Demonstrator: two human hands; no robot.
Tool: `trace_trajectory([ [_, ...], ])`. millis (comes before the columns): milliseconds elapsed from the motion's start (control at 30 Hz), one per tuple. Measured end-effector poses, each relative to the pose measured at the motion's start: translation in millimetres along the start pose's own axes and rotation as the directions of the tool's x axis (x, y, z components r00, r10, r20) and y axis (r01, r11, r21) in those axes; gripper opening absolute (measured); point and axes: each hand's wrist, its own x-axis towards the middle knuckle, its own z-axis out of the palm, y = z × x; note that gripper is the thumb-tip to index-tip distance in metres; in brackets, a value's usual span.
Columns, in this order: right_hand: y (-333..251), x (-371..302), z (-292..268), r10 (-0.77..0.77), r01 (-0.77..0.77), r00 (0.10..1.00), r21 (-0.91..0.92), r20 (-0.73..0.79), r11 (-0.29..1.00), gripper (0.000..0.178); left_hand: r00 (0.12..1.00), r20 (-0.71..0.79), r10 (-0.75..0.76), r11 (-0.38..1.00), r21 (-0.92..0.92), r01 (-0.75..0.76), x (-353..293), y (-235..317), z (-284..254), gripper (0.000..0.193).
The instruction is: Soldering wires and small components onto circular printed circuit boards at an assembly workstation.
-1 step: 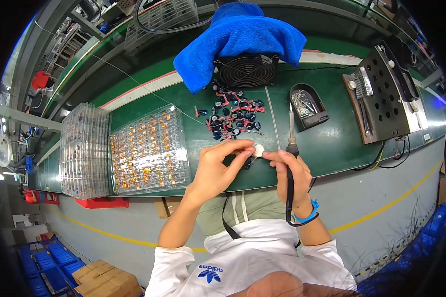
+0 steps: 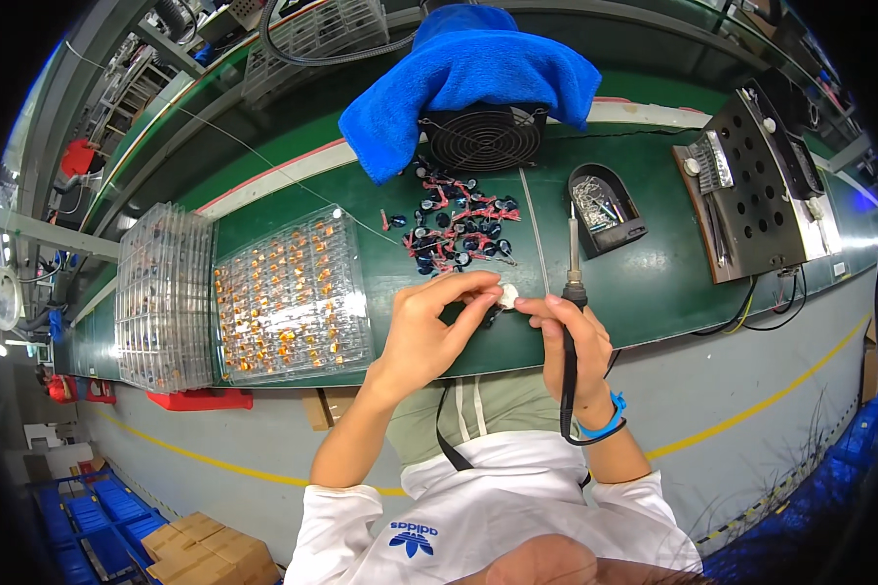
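Observation:
Between thumb and fingers, my left hand point(image 2: 431, 322) pinches a small round white part point(image 2: 508, 296) near the bench's front edge. Something dark, too small to make out, sits just under it. My right hand point(image 2: 580, 353) is closed around a soldering iron point(image 2: 570, 375), its metal tip pointing away from me. The right index fingertip reaches to the white part's right side. Beyond my hands lies a heap of small dark round components with red wires point(image 2: 463, 229). A black scoop-shaped bin point(image 2: 607, 210) of small metal pieces stands to the right of the heap.
A clear tray of orange-copper parts point(image 2: 293, 297) lies left, beside a stack of clear trays point(image 2: 166, 302). A black fan point(image 2: 485, 139) under a blue towel point(image 2: 468, 68) stands behind the heap. At far right is a metal box with round holes point(image 2: 751, 185).

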Motion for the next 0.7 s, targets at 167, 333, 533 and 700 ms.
trace_trajectory([
  [167,-2.2,5.3,-1.4,-0.005,0.006,1.0,-0.04,0.024,0.999,0.029,0.998,-0.052,-0.041,0.999,-0.016,0.041,5.4,-5.7,10.5,0.023],
  [333,-2.3,8.9,-2.1,-0.08,0.082,0.996,-0.065,0.03,0.995,0.024,0.985,-0.051,-0.165,0.911,-0.391,0.133,3.2,-11.0,13.0,0.027],
  [533,0.8,4.6,-1.3,-0.033,0.031,0.999,-0.055,-0.025,0.998,0.025,0.981,-0.045,-0.19,0.91,-0.382,0.159,9.7,-12.8,17.6,0.027],
  [700,-4.4,11.5,7.5,-0.092,0.099,0.994,-0.112,0.062,0.989,0.027,0.979,-0.074,-0.188,0.945,-0.284,0.16,4.7,-16.8,11.5,0.026],
])
